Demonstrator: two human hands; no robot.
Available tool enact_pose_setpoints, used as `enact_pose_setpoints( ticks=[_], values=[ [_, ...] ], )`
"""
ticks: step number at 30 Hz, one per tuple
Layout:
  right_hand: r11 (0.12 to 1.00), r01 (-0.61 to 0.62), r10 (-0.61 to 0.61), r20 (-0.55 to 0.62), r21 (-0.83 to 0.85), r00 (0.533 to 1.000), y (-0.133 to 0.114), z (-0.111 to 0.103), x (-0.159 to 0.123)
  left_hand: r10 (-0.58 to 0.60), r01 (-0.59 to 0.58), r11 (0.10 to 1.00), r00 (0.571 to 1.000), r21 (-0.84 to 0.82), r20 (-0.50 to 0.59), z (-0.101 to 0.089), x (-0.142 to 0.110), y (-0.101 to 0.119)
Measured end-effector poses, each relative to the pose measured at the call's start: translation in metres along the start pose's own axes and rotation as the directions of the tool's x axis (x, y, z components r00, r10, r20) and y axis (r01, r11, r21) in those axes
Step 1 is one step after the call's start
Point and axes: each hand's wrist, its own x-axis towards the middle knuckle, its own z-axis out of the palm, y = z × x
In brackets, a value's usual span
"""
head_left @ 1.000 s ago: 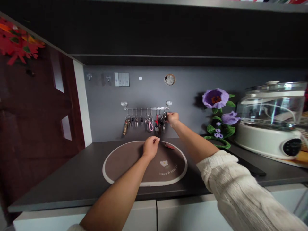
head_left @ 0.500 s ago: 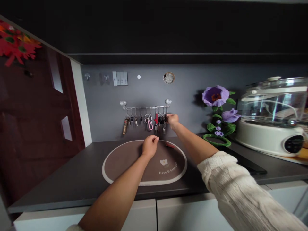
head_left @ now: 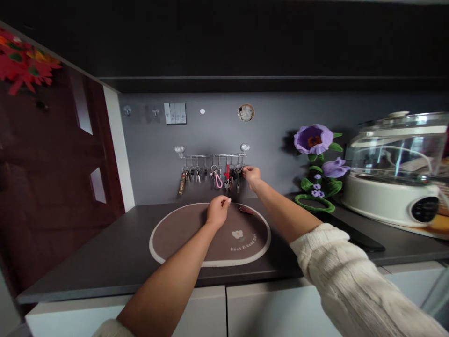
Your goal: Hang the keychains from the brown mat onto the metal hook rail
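At the right end of a clear hook rail (head_left: 213, 156) on the wall, my right hand (head_left: 251, 178) is closed in a pinch on the edge of the last bunch of keys (head_left: 239, 174). The ring and part of those keys are hard to make out behind the fingertips. Lower down, my left hand (head_left: 217, 211) hovers over the brown oval mat (head_left: 178, 234). Its thumb and forefinger are pressed together, and anything between them is hidden. More keys hang along the rail, with a brown tag (head_left: 182, 184), a pink loop (head_left: 218, 180) and a red strap (head_left: 227, 172).
A reddish-brown slim object (head_left: 246, 210) lies on the mat's far right. Purple knitted flowers (head_left: 314, 139) and a white steamer (head_left: 389, 199) stand to the right, behind a flat black slab (head_left: 365, 239). Dark cabinets (head_left: 224, 42) overhang the counter (head_left: 94, 252).
The view has shifted slightly. My right fingertips sit a touch further right of the hanging keys. My left hand keeps its pinch over the mat.
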Motion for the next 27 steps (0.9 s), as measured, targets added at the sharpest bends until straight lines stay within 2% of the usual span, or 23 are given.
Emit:
enact_pose_setpoints(
  ticks=[4,10,16,22,25,27],
  values=[
    [0.994,-0.097,0.098,-0.013,0.051,0.995,-0.011,-0.007,-0.018,0.004,-0.004,1.000,1.000,-0.009,0.003,0.001,0.000,-0.002],
    [0.979,-0.143,0.123,0.140,0.145,0.983,-0.024,-0.022,-0.054,0.032,-0.032,0.999,0.999,0.011,0.028,0.001,0.002,-0.005],
    [0.984,-0.171,0.156,0.257,0.039,0.954,-0.010,-0.039,-0.087,0.052,-0.054,0.998,0.996,0.024,0.073,-0.002,0.000,-0.002],
    [0.979,-0.078,0.140,0.339,-0.188,0.930,0.018,-0.053,-0.104,0.026,-0.034,0.997,0.992,0.068,0.125,-0.003,-0.001,-0.005],
    [0.937,0.058,0.098,0.420,-0.344,0.902,0.024,-0.060,-0.106,-0.008,-0.005,0.996,0.990,0.090,0.140,-0.003,-0.001,-0.005],
    [0.872,0.176,0.064,0.462,-0.457,0.884,0.025,-0.064,-0.105,-0.025,0.011,0.996,0.989,0.093,0.147,-0.003,-0.002,-0.006]
  ],
)
